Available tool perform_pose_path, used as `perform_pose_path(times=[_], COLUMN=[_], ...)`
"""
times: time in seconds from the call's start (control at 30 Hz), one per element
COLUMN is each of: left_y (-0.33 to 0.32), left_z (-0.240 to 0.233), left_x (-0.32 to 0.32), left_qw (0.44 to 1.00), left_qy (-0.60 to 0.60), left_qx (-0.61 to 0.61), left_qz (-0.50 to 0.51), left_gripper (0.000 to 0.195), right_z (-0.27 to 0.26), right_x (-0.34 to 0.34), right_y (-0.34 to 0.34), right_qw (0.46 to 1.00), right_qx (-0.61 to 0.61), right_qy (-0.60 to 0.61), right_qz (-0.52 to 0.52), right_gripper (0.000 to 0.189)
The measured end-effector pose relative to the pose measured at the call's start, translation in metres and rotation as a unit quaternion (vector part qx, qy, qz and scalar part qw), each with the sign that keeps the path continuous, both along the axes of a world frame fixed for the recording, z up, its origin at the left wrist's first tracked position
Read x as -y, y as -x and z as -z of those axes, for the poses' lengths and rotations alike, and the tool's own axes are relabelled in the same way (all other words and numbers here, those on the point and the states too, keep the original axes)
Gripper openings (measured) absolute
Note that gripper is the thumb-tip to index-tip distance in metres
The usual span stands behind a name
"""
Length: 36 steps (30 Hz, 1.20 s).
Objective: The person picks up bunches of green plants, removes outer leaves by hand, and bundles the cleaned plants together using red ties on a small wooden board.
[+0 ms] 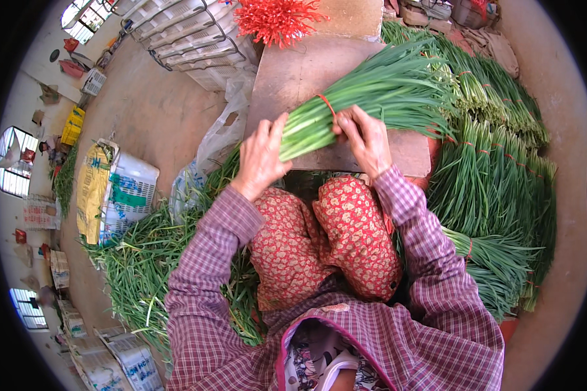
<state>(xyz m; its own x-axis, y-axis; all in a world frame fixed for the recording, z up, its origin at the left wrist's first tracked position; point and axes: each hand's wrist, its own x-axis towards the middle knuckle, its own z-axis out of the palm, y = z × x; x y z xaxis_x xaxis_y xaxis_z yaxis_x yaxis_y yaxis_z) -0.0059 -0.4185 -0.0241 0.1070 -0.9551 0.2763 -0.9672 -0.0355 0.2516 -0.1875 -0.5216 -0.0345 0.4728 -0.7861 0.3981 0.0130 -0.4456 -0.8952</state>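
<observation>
A large bunch of green Chinese chives (367, 93) lies across a wooden board (283, 73) before my knees. Its pale stem ends point towards me and to the left, the leaf tips away to the right. My left hand (264, 156) is wrapped around the stem end. Around the bunch runs a red tie (327, 104), and my right hand (363, 137) pinches at it on the right side with thumb and fingers. The tie's end is hidden in those fingers.
Tied chive bundles (479, 181) are stacked along the right. Loose chives (151, 264) heap on the left by a white plastic crate (129, 188). Beyond the board hang red ties (279, 19), near stacked white crates (191, 34). A clear plastic bag (225, 122) lies left of the board.
</observation>
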Motion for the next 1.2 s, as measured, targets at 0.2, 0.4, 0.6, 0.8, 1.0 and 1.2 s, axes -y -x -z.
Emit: perform_pose_path(times=[0.2,0.4,0.6,0.8,1.0,1.2], left_y=[-0.038,-0.072,-0.076,-0.072,-0.069,-0.074], left_z=[-0.077,-0.069,-0.037,-0.057,-0.032,-0.042], left_x=[0.042,0.062,0.084,0.093,0.082,0.082], left_qw=[0.970,0.933,0.825,0.856,0.871,0.841], left_qy=[-0.128,-0.250,-0.392,-0.416,-0.363,-0.377], left_qx=[-0.164,-0.208,-0.366,-0.260,-0.266,-0.316], left_qz=[0.122,0.153,0.177,0.167,0.197,0.226], left_gripper=[0.063,0.063,0.070,0.083,0.087,0.079], right_z=[-0.065,-0.057,-0.011,-0.007,-0.005,-0.004], right_x=[0.044,0.052,0.081,0.092,0.090,0.092], right_y=[-0.025,-0.035,-0.047,-0.055,-0.052,-0.050], right_qw=[0.982,0.996,0.981,0.968,0.960,0.953], right_qx=[-0.003,0.042,0.057,0.076,0.077,0.097], right_qy=[0.189,0.038,-0.158,-0.203,-0.242,-0.251], right_qz=[0.006,-0.064,-0.100,-0.123,-0.118,-0.138], right_gripper=[0.014,0.016,0.016,0.015,0.014,0.013])
